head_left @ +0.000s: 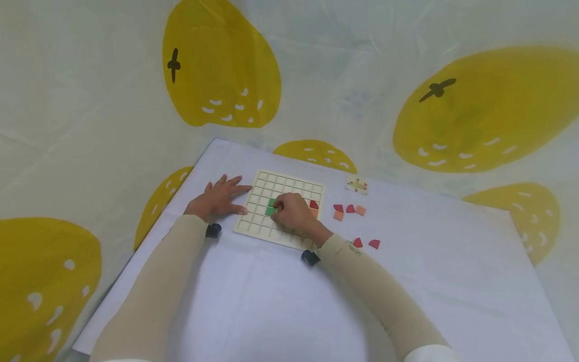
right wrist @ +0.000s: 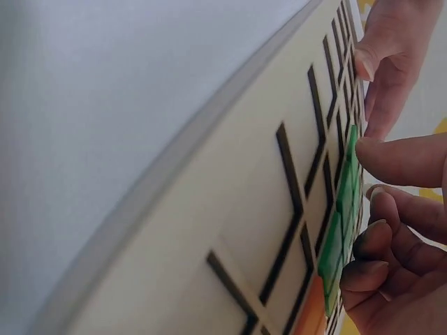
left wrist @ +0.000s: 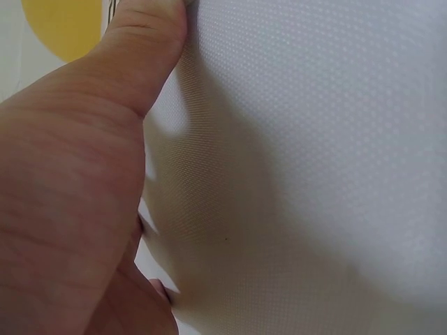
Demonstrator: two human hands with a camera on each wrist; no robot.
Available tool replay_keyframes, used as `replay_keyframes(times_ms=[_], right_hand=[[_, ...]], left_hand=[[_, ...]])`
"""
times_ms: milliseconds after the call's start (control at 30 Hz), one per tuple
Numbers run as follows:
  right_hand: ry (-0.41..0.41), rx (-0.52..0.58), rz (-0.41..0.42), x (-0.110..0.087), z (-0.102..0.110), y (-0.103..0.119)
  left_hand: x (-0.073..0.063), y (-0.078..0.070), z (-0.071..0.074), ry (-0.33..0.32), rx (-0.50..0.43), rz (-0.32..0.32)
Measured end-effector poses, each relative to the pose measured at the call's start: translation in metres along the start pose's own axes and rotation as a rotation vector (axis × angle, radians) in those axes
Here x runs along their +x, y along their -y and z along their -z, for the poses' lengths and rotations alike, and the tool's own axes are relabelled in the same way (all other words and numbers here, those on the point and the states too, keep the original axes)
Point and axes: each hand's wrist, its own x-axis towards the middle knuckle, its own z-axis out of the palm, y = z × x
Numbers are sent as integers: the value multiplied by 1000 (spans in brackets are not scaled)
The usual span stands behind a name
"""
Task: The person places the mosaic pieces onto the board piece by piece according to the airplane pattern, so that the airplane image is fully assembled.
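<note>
A cream grid board (head_left: 253,226) lies on the white-covered table. My left hand (head_left: 220,197) rests flat beside it with fingers spread, the thumb on its left edge. Over the middle of the board, my right hand (head_left: 293,211) has thumb and curled fingers at the green tiles (head_left: 270,211) and pinches one at its edges. The right wrist view shows the thumb against a green tile (right wrist: 347,188), the other fingers bent in beside it. A red quarter-circle tile (head_left: 314,204) and an orange tile (head_left: 314,212) sit on the board's right side; my right hand hides part of the grid.
Right of the board lie loose red quarter-circle tiles (head_left: 374,244) and orange tiles (head_left: 360,210). A small pattern card (head_left: 356,184) is near the table's back edge. Behind the table hangs a pale cloth (head_left: 325,75) printed with yellow fruit.
</note>
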Motion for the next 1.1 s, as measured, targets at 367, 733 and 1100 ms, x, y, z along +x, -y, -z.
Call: replay_keyframes(times_ms=[367, 733, 1100], right_hand=[[6, -8, -1, -33, 32, -22], [56, -32, -183, -86, 69, -60], [60, -73, -343, -144, 90, -117]], left_hand=[[-3, -1, 4, 0, -15, -1], [-4, 1, 3, 18, -30, -1], [-3, -6, 1, 22, -14, 2]])
